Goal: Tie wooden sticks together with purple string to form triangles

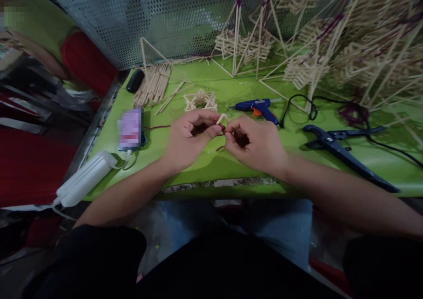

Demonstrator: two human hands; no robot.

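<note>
Between them, my left hand (190,136) and right hand (256,142) pinch one bent wooden piece (223,115) and dark-red cord (220,148); one glue gun (263,105) lies beyond.

- Left hand (185,140), right hand (254,142): fingertips partly hide bent stick (223,117) and string (220,148); finer detail too small to tell.
- Phone (130,129): screen blurred into blocks.
- Co-worker (41,30): cut by left edge, head pixelated.
- Stick frames (376,54), black cord (330,98): run off right edge.
</note>
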